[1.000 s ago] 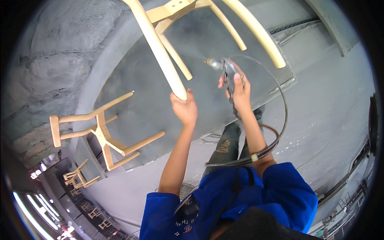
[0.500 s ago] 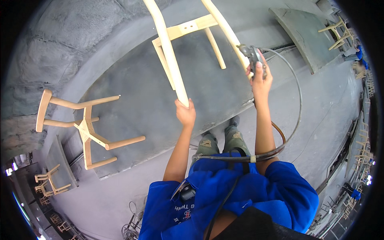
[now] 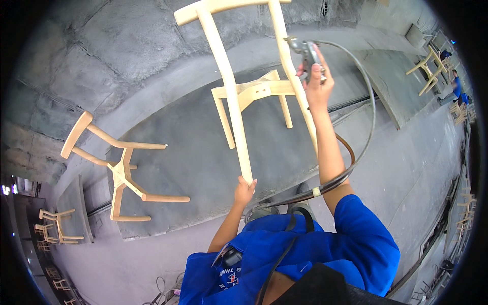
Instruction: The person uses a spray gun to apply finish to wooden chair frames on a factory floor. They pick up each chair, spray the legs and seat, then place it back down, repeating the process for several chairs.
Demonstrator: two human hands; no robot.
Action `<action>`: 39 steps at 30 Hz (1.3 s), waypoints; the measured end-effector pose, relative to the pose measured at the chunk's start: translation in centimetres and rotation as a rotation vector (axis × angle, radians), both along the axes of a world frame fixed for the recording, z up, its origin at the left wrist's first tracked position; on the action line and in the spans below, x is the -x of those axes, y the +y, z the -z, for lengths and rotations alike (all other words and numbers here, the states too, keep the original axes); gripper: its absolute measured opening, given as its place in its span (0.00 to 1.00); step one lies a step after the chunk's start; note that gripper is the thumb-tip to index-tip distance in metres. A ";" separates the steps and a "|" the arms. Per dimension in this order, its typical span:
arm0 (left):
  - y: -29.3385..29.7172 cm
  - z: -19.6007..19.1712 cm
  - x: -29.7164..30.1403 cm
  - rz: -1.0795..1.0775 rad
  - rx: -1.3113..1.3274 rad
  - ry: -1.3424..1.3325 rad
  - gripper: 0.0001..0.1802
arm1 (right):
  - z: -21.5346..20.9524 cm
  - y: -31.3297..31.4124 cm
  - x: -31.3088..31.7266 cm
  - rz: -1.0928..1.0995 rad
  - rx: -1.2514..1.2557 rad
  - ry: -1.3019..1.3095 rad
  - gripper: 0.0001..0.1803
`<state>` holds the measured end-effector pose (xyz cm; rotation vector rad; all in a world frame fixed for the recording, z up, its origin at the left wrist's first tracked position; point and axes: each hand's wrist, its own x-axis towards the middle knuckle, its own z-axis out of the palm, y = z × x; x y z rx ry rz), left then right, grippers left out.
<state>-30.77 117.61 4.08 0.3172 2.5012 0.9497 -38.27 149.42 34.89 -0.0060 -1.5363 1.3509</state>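
Right hand point(image 3: 317, 84) climbed beside the chair frame point(image 3: 254, 93) left hand point(image 3: 244, 193) grips.

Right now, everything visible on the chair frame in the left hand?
The chair frame is pale, smooth and wood-looking, with no seat. Two long, gently bent legs meet a backrest partly cut off by the picture's top edge; a crosspiece with two dark holes links them to two shorter legs. It shows over a grey board; I can't tell whether they touch. The left hand grips one long leg's lower end; the spray gun overlaps the other, contact unclear.
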 end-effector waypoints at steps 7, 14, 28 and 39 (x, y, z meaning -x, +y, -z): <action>-1.5 3.0 -1.3 0.056 -0.106 -0.047 0.35 | -3.1 -1.8 -3.6 0.028 -0.172 0.018 0.28; -1.7 4.0 -2.5 0.011 -0.151 -0.046 0.34 | -10.9 -10.0 1.6 -0.146 -0.695 -0.134 0.24; -2.0 6.8 -4.5 -0.029 -0.186 -0.045 0.33 | -16.2 7.7 -7.1 0.245 -0.039 -0.292 0.26; 2.3 11.3 -5.8 -0.306 0.225 -0.384 0.36 | -0.1 13.0 -24.6 0.090 0.472 -0.354 0.51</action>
